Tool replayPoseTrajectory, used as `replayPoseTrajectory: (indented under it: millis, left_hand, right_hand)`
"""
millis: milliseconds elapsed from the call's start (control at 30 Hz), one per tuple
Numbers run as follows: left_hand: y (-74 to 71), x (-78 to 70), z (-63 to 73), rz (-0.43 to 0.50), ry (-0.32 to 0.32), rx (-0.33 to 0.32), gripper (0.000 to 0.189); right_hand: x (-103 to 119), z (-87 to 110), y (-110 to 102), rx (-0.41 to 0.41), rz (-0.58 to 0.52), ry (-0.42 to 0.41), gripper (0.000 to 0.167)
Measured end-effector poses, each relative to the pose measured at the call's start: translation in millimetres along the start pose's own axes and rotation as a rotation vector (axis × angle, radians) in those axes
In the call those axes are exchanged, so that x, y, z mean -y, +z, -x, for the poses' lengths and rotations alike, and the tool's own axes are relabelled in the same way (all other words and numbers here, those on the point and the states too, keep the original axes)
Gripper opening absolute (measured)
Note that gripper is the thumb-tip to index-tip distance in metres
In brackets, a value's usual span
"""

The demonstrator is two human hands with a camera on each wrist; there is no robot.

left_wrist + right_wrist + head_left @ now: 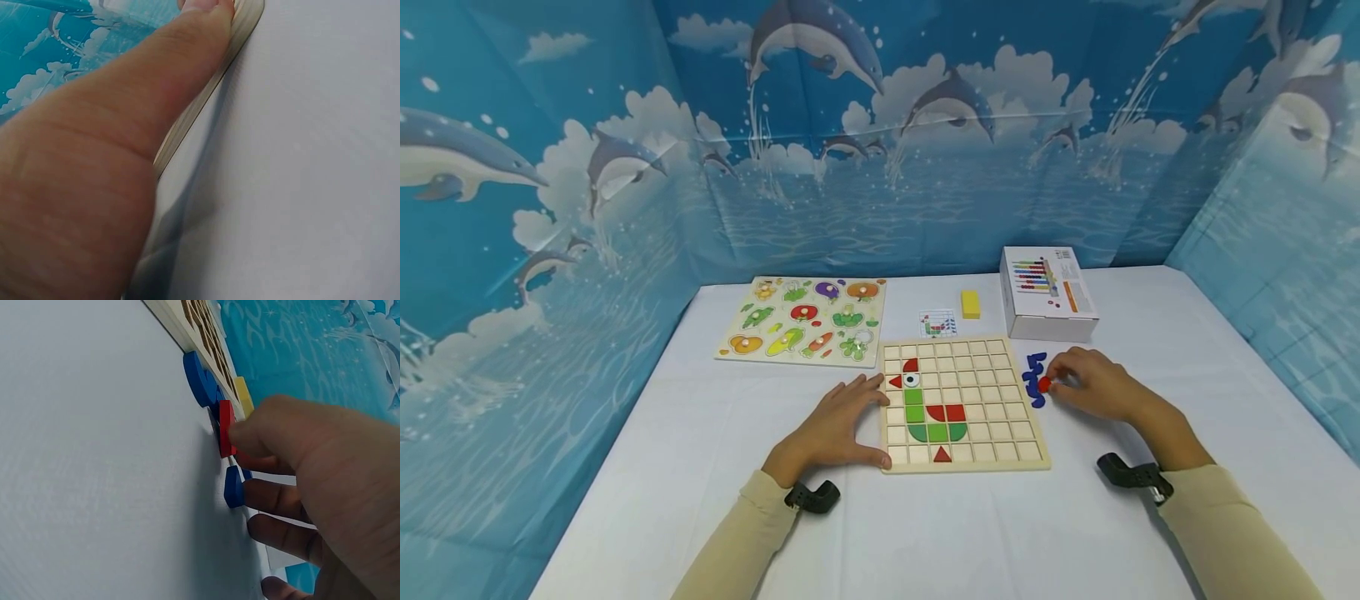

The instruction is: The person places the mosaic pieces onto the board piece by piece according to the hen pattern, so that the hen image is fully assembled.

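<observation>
A wooden grid board (966, 468) lies on the table, its left part filled with red and green pieces and a round eye tile (912, 380). A red triangle (942, 455) sits in the bottom row. My left hand (835, 427) is spread along the board's left edge, with the thumb (187, 47) against the near corner. Right of the board, my right hand (1093, 385) pinches a small red piece (226, 428) between thumb and index finger, standing on its edge. Several blue pieces (1035, 364) lie in a cluster beside it, one blue piece (234, 487) just under the fingers.
Behind the board lie a small pattern card (937, 323) and a yellow block (970, 304). A white box (1049, 292) stands at the back right. At the back left is a vegetable puzzle board (801, 321). A dolphin-print curtain (880, 208) encloses the white table (955, 533).
</observation>
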State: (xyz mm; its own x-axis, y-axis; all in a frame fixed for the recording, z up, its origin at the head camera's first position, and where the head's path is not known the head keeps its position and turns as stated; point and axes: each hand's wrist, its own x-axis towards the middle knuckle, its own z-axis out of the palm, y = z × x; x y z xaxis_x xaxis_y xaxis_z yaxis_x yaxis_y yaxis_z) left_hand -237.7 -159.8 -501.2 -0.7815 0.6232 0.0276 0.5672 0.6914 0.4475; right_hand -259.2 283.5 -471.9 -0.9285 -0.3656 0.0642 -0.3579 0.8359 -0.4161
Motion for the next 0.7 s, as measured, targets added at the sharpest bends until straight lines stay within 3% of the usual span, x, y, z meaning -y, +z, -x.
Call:
replayPoseTrajectory:
  millis: [133,433,700]
  left_hand:
    - [0.1,-0.3,-0.2,-0.005,-0.008,0.005,0.090]
    - [-0.8,-1.1,-0.3,-0.006,-0.012,0.011,0.089]
    - [-1.6,-1.5,-0.1,0.001,-0.009,0.012,0.089]
  right_hand:
    - [0.5,-0.3,1.1,-0.002,-0.005,0.015,0.011]
    - [4.1,-3.2,3.5,-0.012,0.036,0.044,0.026]
    - [4.8,-3.2,4.9,-0.014,0.048,0.059,0.025]
